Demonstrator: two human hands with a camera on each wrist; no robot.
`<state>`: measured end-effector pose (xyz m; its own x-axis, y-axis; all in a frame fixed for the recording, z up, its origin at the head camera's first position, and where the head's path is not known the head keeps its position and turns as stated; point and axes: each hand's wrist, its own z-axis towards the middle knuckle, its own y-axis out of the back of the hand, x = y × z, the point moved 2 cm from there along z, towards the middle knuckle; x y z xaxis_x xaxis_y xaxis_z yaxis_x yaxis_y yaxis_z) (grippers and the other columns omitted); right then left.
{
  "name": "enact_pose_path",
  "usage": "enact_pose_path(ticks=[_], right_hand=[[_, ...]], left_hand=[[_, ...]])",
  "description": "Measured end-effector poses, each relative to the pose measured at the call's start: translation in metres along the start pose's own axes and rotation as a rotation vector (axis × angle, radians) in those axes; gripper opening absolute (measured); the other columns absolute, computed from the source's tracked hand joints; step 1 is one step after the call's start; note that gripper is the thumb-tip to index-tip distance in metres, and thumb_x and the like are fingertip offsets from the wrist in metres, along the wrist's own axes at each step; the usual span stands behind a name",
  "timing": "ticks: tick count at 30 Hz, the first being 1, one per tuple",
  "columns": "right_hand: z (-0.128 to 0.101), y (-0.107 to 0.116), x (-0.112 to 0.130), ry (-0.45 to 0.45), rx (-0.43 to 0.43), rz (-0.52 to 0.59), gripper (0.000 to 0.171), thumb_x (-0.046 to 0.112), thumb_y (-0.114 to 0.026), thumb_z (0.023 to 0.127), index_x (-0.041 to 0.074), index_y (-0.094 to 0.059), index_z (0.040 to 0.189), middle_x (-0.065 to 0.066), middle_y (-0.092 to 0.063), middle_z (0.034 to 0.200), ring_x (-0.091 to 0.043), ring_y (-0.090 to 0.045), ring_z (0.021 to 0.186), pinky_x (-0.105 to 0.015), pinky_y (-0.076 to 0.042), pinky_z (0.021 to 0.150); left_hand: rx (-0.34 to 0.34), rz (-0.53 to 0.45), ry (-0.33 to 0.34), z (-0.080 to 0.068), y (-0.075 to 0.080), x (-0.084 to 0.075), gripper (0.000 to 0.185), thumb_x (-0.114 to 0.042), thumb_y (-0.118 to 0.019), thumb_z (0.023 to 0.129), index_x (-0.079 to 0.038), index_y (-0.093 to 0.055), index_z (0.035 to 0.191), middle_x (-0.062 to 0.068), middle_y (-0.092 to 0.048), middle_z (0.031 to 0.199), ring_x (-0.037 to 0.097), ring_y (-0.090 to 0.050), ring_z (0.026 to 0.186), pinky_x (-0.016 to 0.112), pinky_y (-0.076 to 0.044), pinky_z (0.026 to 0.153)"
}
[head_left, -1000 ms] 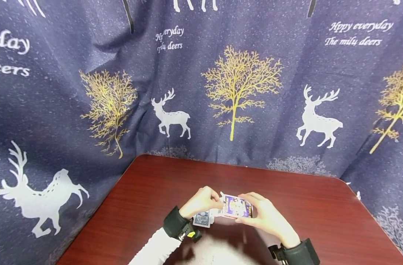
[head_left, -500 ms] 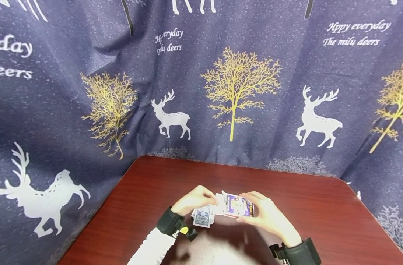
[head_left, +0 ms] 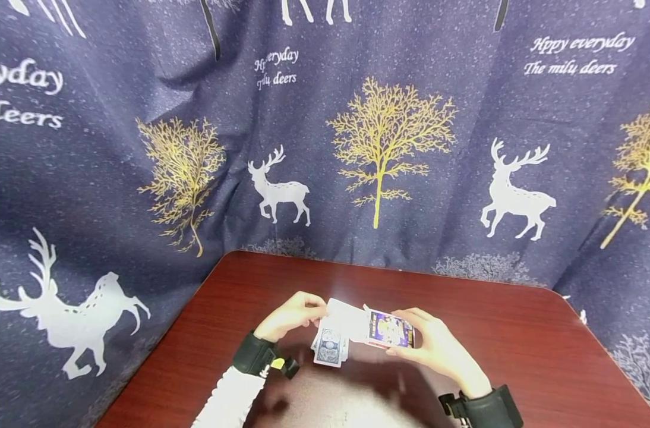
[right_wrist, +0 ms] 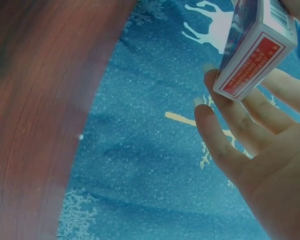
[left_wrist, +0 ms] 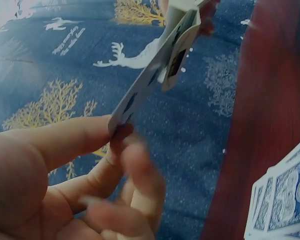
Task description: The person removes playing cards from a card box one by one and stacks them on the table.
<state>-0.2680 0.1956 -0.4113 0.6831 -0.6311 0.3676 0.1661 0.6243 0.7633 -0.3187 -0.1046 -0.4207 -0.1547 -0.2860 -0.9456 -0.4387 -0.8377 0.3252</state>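
Observation:
My right hand (head_left: pixel 437 345) grips a purple-fronted card box (head_left: pixel 391 330); the right wrist view shows its red and white side (right_wrist: pixel 254 66) and a barcode on its end. A white playing card (head_left: pixel 346 318) sticks out of the box's left end. Its outer corner is pinched between thumb and finger of my left hand (head_left: pixel 292 316). In the left wrist view the card (left_wrist: pixel 140 92) appears nearly edge-on, reaching into the box's opening. Below it on the table, several blue-backed playing cards (head_left: pixel 328 348) lie in a loose pile, partly covered by the pulled card.
The reddish-brown table (head_left: pixel 282 279) has rounded far corners. Behind it hangs a dark blue curtain (head_left: pixel 314 119) printed with deer and trees. Black straps with small cameras sit on both wrists.
My left hand has moved left, drawing the card much further out of the box. The right hand still holds the box and has shifted slightly right.

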Motion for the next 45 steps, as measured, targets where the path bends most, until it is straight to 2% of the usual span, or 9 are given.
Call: enact_pose_path(ticks=[4,12,18,21,24,28,34,38,45], right_hand=[[-0.002,0.000,-0.002,-0.016,0.005,0.002,0.059,0.043,-0.085,0.068,0.015,-0.066,0.116,0.008,-0.065,0.106,-0.001,-0.056,0.088,-0.023,-0.048,0.073],[-0.005,-0.001,-0.007,-0.016,-0.002,-0.005,0.058,0.043,-0.084,0.068,0.016,-0.067,0.115,0.009,-0.064,0.104,0.000,-0.055,0.085,-0.022,-0.047,0.070],[-0.006,0.002,-0.011,-0.062,0.006,0.004,0.058,0.043,-0.085,0.068,0.015,-0.067,0.115,0.008,-0.065,0.102,0.000,-0.054,0.082,-0.021,-0.046,0.068],[-0.007,0.004,-0.013,-0.080,0.010,0.002,0.058,0.045,-0.084,0.069,0.016,-0.066,0.116,0.009,-0.064,0.102,0.000,-0.054,0.082,-0.020,-0.046,0.067],[-0.006,0.005,-0.014,-0.084,0.013,0.002,0.058,0.046,-0.083,0.070,0.016,-0.066,0.116,0.009,-0.064,0.102,0.000,-0.054,0.082,-0.020,-0.046,0.067],[-0.005,0.005,-0.014,-0.069,0.010,-0.003,0.057,0.045,-0.084,0.069,0.016,-0.066,0.115,0.010,-0.064,0.101,0.000,-0.054,0.082,-0.020,-0.046,0.068],[-0.004,0.005,-0.014,-0.060,0.000,-0.011,0.056,0.043,-0.085,0.068,0.017,-0.067,0.114,0.010,-0.064,0.101,0.000,-0.054,0.082,-0.021,-0.046,0.069],[-0.004,0.005,-0.015,-0.064,-0.004,-0.002,0.057,0.044,-0.085,0.067,0.017,-0.067,0.114,0.011,-0.065,0.101,0.000,-0.055,0.083,-0.021,-0.046,0.070],[-0.004,0.005,-0.016,-0.070,-0.002,-0.003,0.057,0.043,-0.085,0.067,0.016,-0.067,0.113,0.010,-0.065,0.101,0.000,-0.055,0.083,-0.020,-0.046,0.070]], left_hand=[[-0.022,-0.032,0.012,0.001,0.006,0.002,0.023,-0.016,-0.060,0.093,0.004,-0.066,0.100,-0.005,-0.059,0.068,0.008,-0.060,0.062,0.023,-0.042,0.059],[-0.096,0.024,0.003,0.006,0.024,0.010,0.025,-0.015,-0.059,0.094,0.005,-0.068,0.106,-0.007,-0.059,0.075,0.009,-0.053,0.071,0.026,-0.040,0.063],[-0.101,0.059,0.014,0.026,0.032,0.030,0.021,-0.012,-0.068,0.087,0.004,-0.073,0.100,0.002,-0.070,0.080,0.009,-0.058,0.072,0.036,-0.050,0.071],[-0.085,0.110,0.018,0.039,0.028,0.038,0.019,-0.012,-0.071,0.084,0.004,-0.073,0.095,0.004,-0.070,0.077,0.010,-0.059,0.066,0.040,-0.053,0.069],[-0.080,0.168,0.035,0.051,0.022,0.043,0.016,-0.012,-0.073,0.083,0.003,-0.074,0.089,0.001,-0.067,0.070,0.012,-0.056,0.060,0.034,-0.049,0.060],[-0.099,0.259,0.059,0.061,0.014,0.048,0.011,-0.011,-0.075,0.081,-0.001,-0.075,0.083,-0.001,-0.066,0.068,0.012,-0.054,0.059,0.026,-0.044,0.056],[-0.094,0.331,0.048,0.065,0.005,0.051,0.009,-0.010,-0.077,0.079,-0.002,-0.077,0.084,0.008,-0.074,0.079,0.006,-0.056,0.067,0.023,-0.045,0.064],[-0.117,0.361,0.071,0.068,0.001,0.053,0.011,-0.014,-0.080,0.076,-0.005,-0.078,0.080,0.006,-0.074,0.080,0.005,-0.056,0.069,0.022,-0.045,0.068],[-0.141,0.361,0.099,0.071,-0.002,0.058,0.009,-0.013,-0.081,0.075,-0.006,-0.078,0.079,0.005,-0.074,0.078,0.006,-0.054,0.067,0.021,-0.042,0.062]])
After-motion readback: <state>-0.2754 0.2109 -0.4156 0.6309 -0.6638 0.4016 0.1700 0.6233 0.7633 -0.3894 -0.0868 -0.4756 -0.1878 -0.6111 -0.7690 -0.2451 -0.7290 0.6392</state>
